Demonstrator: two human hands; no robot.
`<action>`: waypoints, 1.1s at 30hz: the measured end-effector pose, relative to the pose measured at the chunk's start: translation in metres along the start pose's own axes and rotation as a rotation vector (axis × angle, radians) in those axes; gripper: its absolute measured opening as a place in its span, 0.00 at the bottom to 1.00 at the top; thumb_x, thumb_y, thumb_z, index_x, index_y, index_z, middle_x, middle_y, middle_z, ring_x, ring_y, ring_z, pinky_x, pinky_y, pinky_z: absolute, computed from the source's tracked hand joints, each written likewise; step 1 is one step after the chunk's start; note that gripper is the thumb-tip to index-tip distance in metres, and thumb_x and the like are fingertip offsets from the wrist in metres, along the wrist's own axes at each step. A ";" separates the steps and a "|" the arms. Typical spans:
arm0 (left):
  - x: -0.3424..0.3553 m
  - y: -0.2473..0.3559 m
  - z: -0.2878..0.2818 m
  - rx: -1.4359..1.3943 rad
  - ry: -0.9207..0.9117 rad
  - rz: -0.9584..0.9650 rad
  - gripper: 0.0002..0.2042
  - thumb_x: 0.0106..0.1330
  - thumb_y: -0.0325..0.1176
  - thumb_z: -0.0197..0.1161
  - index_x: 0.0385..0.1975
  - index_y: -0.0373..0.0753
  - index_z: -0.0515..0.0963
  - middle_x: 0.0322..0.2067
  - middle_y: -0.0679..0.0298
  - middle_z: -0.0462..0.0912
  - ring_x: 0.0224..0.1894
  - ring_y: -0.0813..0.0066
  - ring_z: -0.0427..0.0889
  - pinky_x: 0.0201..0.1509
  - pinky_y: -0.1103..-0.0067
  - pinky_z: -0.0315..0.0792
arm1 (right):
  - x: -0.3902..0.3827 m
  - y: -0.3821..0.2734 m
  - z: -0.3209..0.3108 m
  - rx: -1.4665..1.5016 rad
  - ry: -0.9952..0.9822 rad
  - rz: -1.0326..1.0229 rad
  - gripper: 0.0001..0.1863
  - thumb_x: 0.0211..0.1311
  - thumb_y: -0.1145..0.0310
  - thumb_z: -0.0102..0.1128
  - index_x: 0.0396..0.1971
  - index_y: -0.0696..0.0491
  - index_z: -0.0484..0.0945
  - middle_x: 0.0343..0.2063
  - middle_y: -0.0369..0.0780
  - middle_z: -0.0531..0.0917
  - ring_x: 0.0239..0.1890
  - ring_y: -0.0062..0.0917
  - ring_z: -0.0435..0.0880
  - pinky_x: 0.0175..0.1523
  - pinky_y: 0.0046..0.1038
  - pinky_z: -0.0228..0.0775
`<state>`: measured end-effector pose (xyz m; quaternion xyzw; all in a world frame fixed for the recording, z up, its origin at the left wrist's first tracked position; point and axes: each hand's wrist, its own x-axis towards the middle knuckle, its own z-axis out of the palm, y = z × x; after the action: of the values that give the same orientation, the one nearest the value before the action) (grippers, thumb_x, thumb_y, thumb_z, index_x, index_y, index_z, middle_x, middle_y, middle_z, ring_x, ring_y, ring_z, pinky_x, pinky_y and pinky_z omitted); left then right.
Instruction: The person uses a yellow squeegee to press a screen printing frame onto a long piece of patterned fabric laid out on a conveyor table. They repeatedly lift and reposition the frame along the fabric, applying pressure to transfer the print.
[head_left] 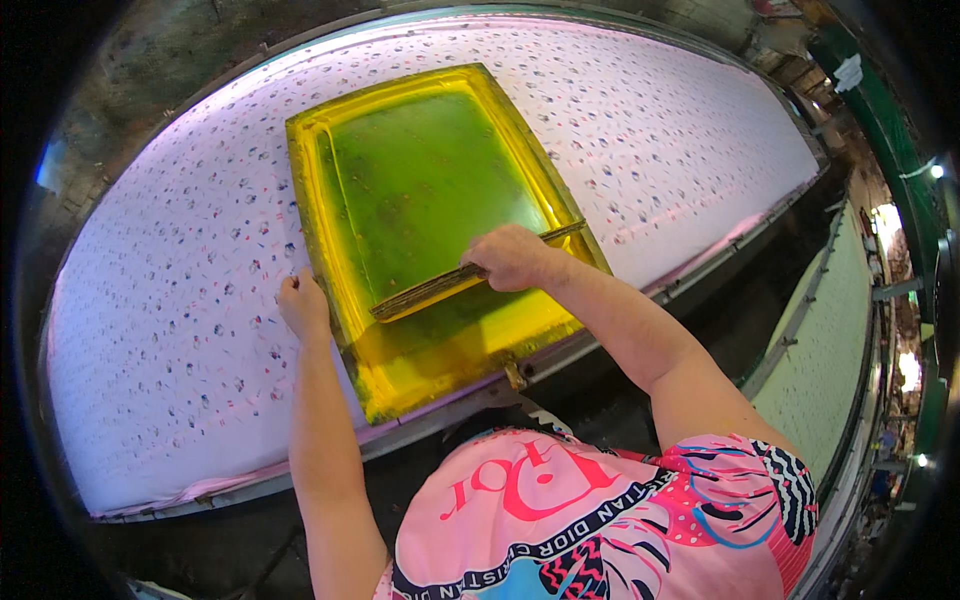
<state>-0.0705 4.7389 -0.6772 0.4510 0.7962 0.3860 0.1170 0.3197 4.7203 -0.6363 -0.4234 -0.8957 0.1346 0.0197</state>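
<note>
A rectangular printing screen (309,180) with a yellow-stained frame lies on pale printed fabric (200,300). Its mesh (425,180) looks green and wet, with bright yellow ink along the inner borders. My right hand (512,258) grips a long, thin squeegee (425,294), which lies slantwise across the near half of the screen. Beside the screen's left edge is my left hand (304,305), its fingers curled over the fabric. Whether those fingers hold anything is hidden.
The fabric covers a long table whose near edge (240,490) runs below the screen. A small block (514,374) sticks out from the screen's near side. Across a dark gap on the right stands another pale table (825,340). Lamps (937,171) glow at far right.
</note>
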 end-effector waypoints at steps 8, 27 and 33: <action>0.004 -0.005 0.001 0.063 0.014 0.024 0.23 0.70 0.48 0.60 0.40 0.29 0.87 0.42 0.41 0.91 0.48 0.39 0.89 0.56 0.54 0.79 | -0.080 -0.051 0.044 -0.067 0.098 -0.039 0.18 0.58 0.72 0.68 0.49 0.46 0.90 0.44 0.43 0.90 0.49 0.43 0.92 0.52 0.47 0.85; 0.006 0.004 0.010 0.463 0.095 0.065 0.24 0.77 0.49 0.58 0.39 0.29 0.86 0.45 0.38 0.89 0.49 0.34 0.87 0.55 0.50 0.78 | -0.136 0.007 0.062 0.391 0.232 -0.432 0.25 0.66 0.46 0.73 0.48 0.54 0.89 0.45 0.45 0.88 0.55 0.43 0.85 0.63 0.45 0.76; -0.007 0.023 0.010 0.654 0.143 -0.010 0.24 0.79 0.50 0.56 0.46 0.32 0.87 0.50 0.42 0.90 0.51 0.36 0.87 0.57 0.51 0.79 | -0.165 0.108 0.055 0.464 0.627 -0.055 0.26 0.58 0.65 0.80 0.55 0.57 0.83 0.53 0.49 0.86 0.59 0.46 0.84 0.65 0.47 0.76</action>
<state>-0.0465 4.7448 -0.6679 0.4327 0.8862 0.1401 -0.0880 0.4989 4.6475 -0.7045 -0.4041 -0.8029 0.1970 0.3914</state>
